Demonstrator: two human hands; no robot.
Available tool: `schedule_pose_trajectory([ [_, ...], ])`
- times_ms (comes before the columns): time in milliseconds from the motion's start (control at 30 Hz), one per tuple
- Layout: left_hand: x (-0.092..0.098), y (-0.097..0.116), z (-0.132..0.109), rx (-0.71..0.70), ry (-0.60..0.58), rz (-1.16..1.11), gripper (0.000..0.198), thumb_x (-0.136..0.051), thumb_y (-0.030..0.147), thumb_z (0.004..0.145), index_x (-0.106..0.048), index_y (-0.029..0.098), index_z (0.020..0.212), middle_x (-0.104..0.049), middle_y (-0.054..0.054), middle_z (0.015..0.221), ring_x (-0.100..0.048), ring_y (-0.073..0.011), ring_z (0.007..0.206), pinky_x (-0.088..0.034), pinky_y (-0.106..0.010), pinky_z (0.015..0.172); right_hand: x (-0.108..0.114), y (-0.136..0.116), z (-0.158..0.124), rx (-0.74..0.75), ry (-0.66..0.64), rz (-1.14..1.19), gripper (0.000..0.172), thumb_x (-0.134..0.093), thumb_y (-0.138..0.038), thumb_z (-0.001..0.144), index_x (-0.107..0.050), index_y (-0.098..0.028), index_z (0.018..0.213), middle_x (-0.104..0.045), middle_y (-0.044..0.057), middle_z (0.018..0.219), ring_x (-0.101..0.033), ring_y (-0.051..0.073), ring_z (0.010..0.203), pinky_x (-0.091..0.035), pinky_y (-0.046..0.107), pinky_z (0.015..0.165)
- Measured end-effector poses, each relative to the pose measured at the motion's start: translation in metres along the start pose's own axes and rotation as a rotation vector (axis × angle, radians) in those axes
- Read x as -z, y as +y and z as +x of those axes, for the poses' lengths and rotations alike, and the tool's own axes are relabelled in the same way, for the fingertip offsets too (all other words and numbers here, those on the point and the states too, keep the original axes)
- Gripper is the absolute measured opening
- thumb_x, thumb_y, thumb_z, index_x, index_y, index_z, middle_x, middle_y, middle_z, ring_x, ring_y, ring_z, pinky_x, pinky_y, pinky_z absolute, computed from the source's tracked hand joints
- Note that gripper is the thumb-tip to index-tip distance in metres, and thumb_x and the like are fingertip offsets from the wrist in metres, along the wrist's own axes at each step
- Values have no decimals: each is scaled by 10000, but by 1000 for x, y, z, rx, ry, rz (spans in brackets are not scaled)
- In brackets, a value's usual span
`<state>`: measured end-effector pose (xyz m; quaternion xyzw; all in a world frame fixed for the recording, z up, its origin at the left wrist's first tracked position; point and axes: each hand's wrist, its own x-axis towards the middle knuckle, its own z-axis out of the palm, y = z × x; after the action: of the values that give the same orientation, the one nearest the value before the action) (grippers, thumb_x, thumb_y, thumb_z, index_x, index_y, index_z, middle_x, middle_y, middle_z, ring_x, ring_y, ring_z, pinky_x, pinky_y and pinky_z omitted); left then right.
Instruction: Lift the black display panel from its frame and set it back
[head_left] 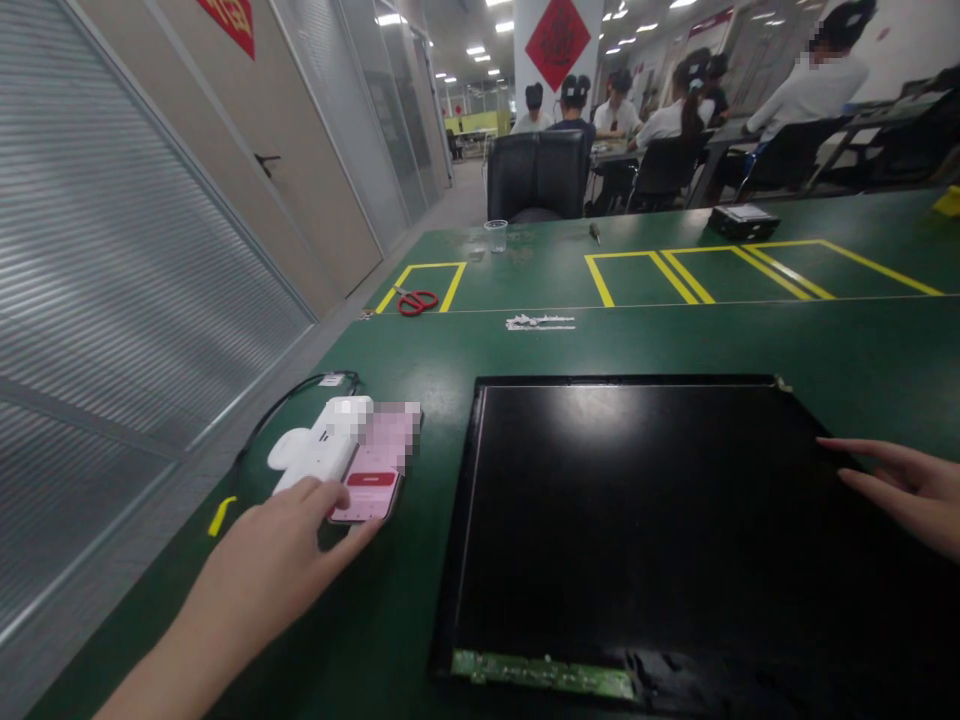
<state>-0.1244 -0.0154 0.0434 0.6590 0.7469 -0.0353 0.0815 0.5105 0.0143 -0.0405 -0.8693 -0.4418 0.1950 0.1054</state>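
Observation:
On the left, my left hand (289, 545) reaches over the lower end of a phone (375, 470) with a lit pink screen. Its fingers overlap the phone's lower left edge, and the thumb stretches apart along the bottom edge. Beside the phone lies a white power strip (319, 450), with a rounded white piece at its left. A large black display panel (637, 520) lies flat in front of me, with a green circuit board (544, 675) along its near edge. At the panel's right edge is my right hand (911, 490), thumb and fingers apart, partly cut off by the frame.
Red-handled scissors (417, 302), a clear plastic cup (496, 236), a screwdriver (595, 233) and a black box (744, 222) are farther back on the green table (435, 350). White scraps (540, 323) lie behind the panel. Beyond a black chair (537, 172) sit several people.

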Motion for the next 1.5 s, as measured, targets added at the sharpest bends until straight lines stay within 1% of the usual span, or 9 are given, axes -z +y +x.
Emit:
schedule_pose_trajectory([
  [67,-8,2,-17,68,-80,25,493,-497,627,882,-723,215,1031,-764,-144,1147,-752,-348,949,-561,-444,792,0,1,3,11,11,-3,835,-576,-732,560,-783,-325,1259,-744,63,712,-732,392,704,-542,525,668],
  [167,-15,8,-28,169,-106,85,492,-452,596,936,-678,194,1107,-762,-156,1149,-761,-336,914,-546,-409,733,1,0,4,19,22,-18,796,-580,-709,572,-787,-325,1237,-741,59,704,-721,389,683,-541,527,673],
  [300,-19,13,-31,223,-135,76,452,-440,589,987,-671,204,1036,-774,-147,1088,-763,-327,911,-517,-376,701,6,-11,-7,12,-29,-6,780,-580,-680,604,-768,-300,1258,-751,83,743,-737,397,747,-552,517,686],
  [467,-21,13,-29,203,-185,45,407,-361,459,1054,-672,218,948,-789,-132,1047,-759,-312,960,-497,-370,721,13,-20,-19,54,-44,12,717,-575,-658,665,-756,-291,1254,-760,101,801,-742,382,792,-567,490,683],
  [600,-21,10,-28,177,-152,60,419,-328,413,1060,-666,206,923,-794,-159,1063,-767,-307,951,-511,-369,736,12,-20,-18,126,-4,-32,683,-563,-635,664,-776,-294,1217,-753,79,780,-730,365,756,-565,496,720],
  [767,-17,9,-27,161,-87,-9,469,-319,422,1032,-704,155,1022,-804,-199,1022,-783,-327,936,-545,-381,738,8,-20,-14,120,42,-79,680,-545,-583,686,-781,-261,1236,-729,80,771,-715,339,743,-542,455,707],
  [933,-16,8,-25,201,-69,-23,540,-373,472,1006,-747,133,1197,-816,-212,1134,-784,-362,1032,-566,-402,791,2,-10,-8,206,80,-92,637,-529,-593,727,-793,-275,1212,-693,56,688,-697,328,675,-521,438,651],
  [1133,-19,3,-28,181,-38,33,597,-346,509,1024,-788,176,1249,-815,-204,1171,-775,-404,1057,-570,-431,797,1,-7,-7,213,96,-104,639,-525,-591,746,-789,-267,1229,-721,65,765,-702,316,727,-520,422,691],
  [1500,-22,0,-26,155,12,70,574,-351,474,1036,-805,208,1266,-839,-148,1122,-788,-350,1026,-550,-359,748,5,-18,-16,168,78,-89,639,-530,-574,727,-789,-264,1222,-715,68,751,-703,327,731,-529,436,705],
])
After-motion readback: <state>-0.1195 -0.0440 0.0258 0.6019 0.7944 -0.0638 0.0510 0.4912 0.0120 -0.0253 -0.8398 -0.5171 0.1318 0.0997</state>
